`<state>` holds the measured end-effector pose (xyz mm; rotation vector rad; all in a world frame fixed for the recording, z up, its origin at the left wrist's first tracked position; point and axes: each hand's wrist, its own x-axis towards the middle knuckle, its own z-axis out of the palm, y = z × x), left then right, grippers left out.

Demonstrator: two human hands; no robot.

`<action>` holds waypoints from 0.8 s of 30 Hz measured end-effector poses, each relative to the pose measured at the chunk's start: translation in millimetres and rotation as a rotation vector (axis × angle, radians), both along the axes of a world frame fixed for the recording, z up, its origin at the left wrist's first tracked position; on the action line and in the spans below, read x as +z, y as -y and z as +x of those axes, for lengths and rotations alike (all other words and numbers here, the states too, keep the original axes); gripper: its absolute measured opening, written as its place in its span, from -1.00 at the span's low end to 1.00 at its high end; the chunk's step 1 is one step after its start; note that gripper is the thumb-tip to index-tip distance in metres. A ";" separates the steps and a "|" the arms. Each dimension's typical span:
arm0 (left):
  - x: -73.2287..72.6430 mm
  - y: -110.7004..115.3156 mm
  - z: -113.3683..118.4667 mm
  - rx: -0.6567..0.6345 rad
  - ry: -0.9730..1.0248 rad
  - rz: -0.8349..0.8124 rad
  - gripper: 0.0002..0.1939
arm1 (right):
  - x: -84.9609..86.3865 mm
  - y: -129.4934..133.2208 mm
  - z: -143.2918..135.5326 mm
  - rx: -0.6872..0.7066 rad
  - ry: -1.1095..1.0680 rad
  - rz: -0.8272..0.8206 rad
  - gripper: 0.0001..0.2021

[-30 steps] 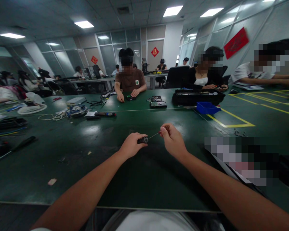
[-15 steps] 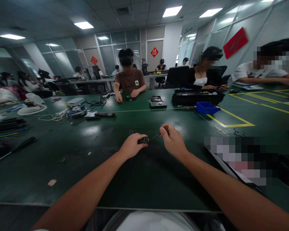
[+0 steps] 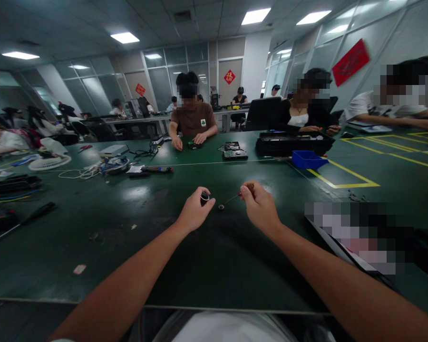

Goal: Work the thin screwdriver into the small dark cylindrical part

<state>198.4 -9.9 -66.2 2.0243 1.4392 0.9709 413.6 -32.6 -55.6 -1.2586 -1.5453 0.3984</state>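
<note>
My left hand (image 3: 193,212) is closed round a short black cylinder (image 3: 204,199), whose open round end with a pale rim faces me. My right hand (image 3: 261,205) pinches the reddish handle of a thin screwdriver (image 3: 231,199), its metal shaft slanting down to the left. At the shaft's tip is a small round metallic part (image 3: 221,207), apart from the cylinder. Whether that part hangs on the tip or rests on the green table (image 3: 214,266), I cannot tell. My right fingers hide most of the handle.
Toward the far side are opened hard drives (image 3: 235,155), a blue bin (image 3: 308,160) and a long black housing (image 3: 294,144). A long screwdriver (image 3: 39,213) and cables lie left. A blurred-out sheet (image 3: 353,237) lies right. Co-workers sit across the table.
The small round part has come away from the cylinder's end and now sits at the screwdriver's tip. My left hand has drawn slightly left with the cylinder, its open end now showing.
</note>
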 end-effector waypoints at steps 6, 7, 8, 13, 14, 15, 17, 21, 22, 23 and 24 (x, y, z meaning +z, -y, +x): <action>-11.0 -3.0 15.4 -0.151 -0.396 0.144 -0.69 | 2.1 0.0 -0.2 0.001 -0.017 0.007 -0.79; -14.2 -4.8 18.4 -0.165 -0.455 0.162 -0.66 | 2.1 0.1 -0.2 0.001 -0.018 0.006 -0.79; -16.8 -6.6 21.2 -0.175 -0.507 0.172 -0.64 | 1.9 0.1 -0.2 -0.001 -0.019 0.008 -0.78; -18.4 -10.6 27.8 -0.202 -0.623 0.133 -0.72 | 1.1 -0.2 0.6 0.001 -0.005 0.002 -0.77; -17.2 -10.5 26.9 -0.198 -0.607 0.120 -0.75 | 0.9 -0.4 0.8 0.005 -0.002 0.001 -0.77; -15.9 -10.4 25.1 -0.192 -0.577 0.108 -0.77 | 0.6 -0.6 1.0 0.006 0.000 0.003 -0.77; -13.6 -10.9 19.2 -0.173 -0.477 0.089 -0.78 | 0.0 -0.9 1.1 0.002 0.004 0.010 -0.78; -8.4 -19.3 0.8 -0.077 -0.219 0.065 -0.78 | -1.1 -0.6 1.1 0.007 0.008 0.002 -0.78; -6.1 -23.2 -4.9 -0.038 -0.154 0.062 -0.77 | -1.3 -0.4 1.2 0.019 0.010 -0.005 -0.77; -3.3 -27.4 -11.1 0.004 -0.086 0.053 -0.76 | -1.4 -0.3 1.3 0.029 0.012 -0.011 -0.77; 0.1 -31.7 -18.0 0.047 -0.012 0.038 -0.74 | -1.4 -0.2 1.4 0.038 0.012 -0.015 -0.77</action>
